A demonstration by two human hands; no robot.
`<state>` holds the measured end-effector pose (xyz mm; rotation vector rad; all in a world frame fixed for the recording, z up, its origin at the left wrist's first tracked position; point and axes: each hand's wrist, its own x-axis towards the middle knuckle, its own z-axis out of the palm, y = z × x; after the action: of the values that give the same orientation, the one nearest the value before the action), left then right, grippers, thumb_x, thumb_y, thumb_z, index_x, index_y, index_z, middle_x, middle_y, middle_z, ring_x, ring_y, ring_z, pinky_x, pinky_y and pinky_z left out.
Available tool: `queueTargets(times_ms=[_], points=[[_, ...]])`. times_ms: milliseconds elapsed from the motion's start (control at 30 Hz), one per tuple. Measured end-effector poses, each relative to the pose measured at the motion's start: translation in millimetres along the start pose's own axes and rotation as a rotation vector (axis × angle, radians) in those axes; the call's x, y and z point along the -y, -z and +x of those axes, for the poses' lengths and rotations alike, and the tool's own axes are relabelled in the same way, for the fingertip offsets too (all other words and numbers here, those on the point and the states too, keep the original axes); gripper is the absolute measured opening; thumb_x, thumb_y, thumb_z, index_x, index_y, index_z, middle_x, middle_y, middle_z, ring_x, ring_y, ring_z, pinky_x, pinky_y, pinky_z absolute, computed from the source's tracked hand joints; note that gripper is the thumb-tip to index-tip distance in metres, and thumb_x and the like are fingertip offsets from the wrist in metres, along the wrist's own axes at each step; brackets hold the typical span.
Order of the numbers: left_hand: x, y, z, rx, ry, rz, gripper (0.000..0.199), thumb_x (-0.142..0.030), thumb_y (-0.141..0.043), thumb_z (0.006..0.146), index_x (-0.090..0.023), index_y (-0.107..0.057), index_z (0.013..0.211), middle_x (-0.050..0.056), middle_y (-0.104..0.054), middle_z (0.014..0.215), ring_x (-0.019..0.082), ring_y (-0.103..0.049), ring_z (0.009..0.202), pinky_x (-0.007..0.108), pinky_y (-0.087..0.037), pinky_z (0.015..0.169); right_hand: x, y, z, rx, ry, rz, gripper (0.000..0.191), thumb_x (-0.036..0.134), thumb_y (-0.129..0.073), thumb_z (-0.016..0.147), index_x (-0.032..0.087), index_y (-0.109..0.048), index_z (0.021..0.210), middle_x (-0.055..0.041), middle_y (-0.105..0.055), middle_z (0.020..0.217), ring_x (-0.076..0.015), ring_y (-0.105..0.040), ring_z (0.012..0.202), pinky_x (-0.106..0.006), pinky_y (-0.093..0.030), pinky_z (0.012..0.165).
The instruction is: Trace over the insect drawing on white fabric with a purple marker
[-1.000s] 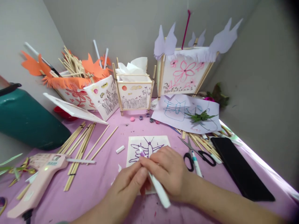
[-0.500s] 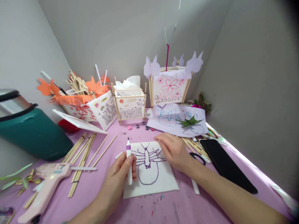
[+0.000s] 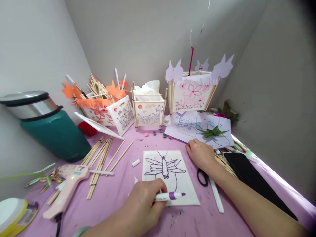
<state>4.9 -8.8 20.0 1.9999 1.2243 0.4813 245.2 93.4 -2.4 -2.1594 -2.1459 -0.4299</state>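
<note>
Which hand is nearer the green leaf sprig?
Right. The right hand is just this side of the leaf sprig; the left hand is farther off, holding a marker by the purple insect drawing.

Scissors (image 3: 198,178) part-hidden; R hand (image 3: 200,154) above

grey walls (image 3: 138,39) | pink-purple tablecloth (image 3: 111,200) | bright light, right edge
</note>
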Motion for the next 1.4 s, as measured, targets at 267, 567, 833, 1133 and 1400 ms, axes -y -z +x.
queueTargets(times_ms=[267,567,833,1133,1400], points=[[5,-1.4,-2,0.038,-0.030,0.112,0.017,-0.012,-0.046,0.076,-0.022,-0.059,0.082,0.002,-0.067,0.076,0.017,-0.059,0.067,0.024,-0.035,0.059,-1,5,0,0.021,0.030,0.024,0.030,0.030,-0.037,0.093,0.018,-0.065,0.093,-0.0077,-0.065,0.092,-0.0209,-0.064,0.079,-0.030,-0.036,0.060],[6,-3.2,-1,0.046,-0.036,0.127,0.019,-0.009,-0.045,0.073,-0.022,-0.058,0.079,0.002,-0.068,0.077,0.018,-0.060,0.069,0.024,-0.036,0.060,-2,-4,2,-0.046,0.042,0.034,0.025,0.029,-0.040,0.092,0.019,-0.063,0.090,-0.0061,-0.064,0.092,-0.0200,-0.063,0.077,-0.029,-0.032,0.058],[7,-3.0,0,0.024,0.000,0.074,0.014,-0.018,-0.044,0.083,-0.021,-0.057,0.078,0.003,-0.065,0.073,0.018,-0.058,0.066,0.025,-0.034,0.060,-6,12,3,0.019,0.123,0.435,0.021,0.028,-0.041,0.089,0.020,-0.060,0.087,-0.0016,-0.066,0.075,-0.0163,-0.059,0.068,-0.026,-0.033,0.060],[5,6.0,8,-0.306,0.123,-0.444,0.027,-0.041,-0.046,0.090,-0.019,-0.059,0.098,-0.003,-0.052,0.063,0.012,-0.045,0.055,0.023,-0.033,0.053,-15,53,-8,0.470,0.443,1.108,0.020,0.032,-0.047,0.088,0.019,-0.061,0.091,0.0031,-0.053,0.066,-0.0097,-0.045,0.056,-0.021,-0.035,0.051],[7,10.9,14,-0.400,0.207,-1.051,0.032,-0.045,-0.057,0.084,-0.014,-0.061,0.092,-0.002,-0.057,0.066,0.001,-0.024,0.037,0.019,-0.021,0.036,4,78,-35,0.661,0.595,1.273,0.016,0.022,-0.050,0.088,0.020,-0.060,0.101,0.0048,-0.054,0.061,-0.0068,-0.046,0.050,-0.018,-0.036,0.046]])
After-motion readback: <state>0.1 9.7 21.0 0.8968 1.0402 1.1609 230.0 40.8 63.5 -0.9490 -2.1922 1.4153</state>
